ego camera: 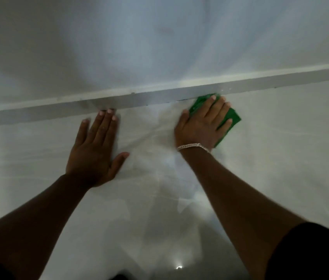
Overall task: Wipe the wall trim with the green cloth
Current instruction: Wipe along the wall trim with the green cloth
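A long grey-white wall trim [159, 96] runs across the view, rising toward the right. My right hand [202, 124] lies flat on a folded green cloth [230, 120] and presses it against the pale wall just under the trim; the cloth's top edge touches the trim's lower edge. A silver bracelet circles that wrist. My left hand [97, 146] rests flat on the wall with fingers spread, fingertips touching the trim's lower edge, holding nothing.
The pale wall [280, 168] below the trim shows faint streaks. A lighter surface [139, 37] spreads above the trim. A small bright glint [179, 267] shows near the bottom edge.
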`<state>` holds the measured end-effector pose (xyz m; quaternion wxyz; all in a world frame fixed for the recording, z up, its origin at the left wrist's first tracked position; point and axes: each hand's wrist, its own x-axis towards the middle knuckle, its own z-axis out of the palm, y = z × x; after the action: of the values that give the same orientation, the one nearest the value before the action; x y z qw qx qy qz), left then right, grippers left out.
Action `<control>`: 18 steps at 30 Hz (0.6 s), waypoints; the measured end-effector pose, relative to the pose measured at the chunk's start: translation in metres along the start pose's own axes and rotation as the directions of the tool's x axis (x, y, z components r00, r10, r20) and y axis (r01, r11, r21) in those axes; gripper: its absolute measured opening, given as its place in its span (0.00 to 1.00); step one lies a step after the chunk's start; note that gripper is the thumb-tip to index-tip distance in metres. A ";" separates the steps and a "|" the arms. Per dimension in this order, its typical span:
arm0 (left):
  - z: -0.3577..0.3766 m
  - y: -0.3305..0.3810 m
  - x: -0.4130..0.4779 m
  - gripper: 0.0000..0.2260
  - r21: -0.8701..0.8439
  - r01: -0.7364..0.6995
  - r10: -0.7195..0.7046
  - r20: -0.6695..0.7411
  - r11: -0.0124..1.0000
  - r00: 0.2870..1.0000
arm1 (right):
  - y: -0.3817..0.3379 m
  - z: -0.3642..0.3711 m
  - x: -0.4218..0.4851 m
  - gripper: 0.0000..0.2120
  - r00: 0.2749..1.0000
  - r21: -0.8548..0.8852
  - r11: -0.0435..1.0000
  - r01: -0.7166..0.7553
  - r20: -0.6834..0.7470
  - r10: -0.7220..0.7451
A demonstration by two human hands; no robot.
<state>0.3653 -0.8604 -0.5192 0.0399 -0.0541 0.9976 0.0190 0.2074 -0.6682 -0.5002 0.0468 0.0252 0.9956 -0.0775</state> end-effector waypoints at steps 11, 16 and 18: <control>0.003 -0.005 -0.001 0.39 -0.010 -0.001 0.001 0.010 1.000 1.000 | 0.024 0.003 -0.012 0.30 0.774 -0.018 0.774 0.633 0.045 -0.632; 0.003 -0.004 -0.001 0.39 -0.021 0.000 0.001 0.009 1.000 1.000 | 0.093 -0.011 0.041 0.29 0.946 -0.083 0.943 0.322 0.004 -0.323; 0.002 -0.003 -0.002 0.39 -0.017 -0.004 0.004 0.008 1.000 1.000 | 0.092 -0.011 0.043 0.29 0.981 -0.058 0.980 0.191 -0.014 -0.192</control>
<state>0.3673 -0.8631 -0.5215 0.0432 -0.0524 0.9973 0.0279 0.1687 -0.5736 -0.5071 0.0301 -0.0711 0.9956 -0.0531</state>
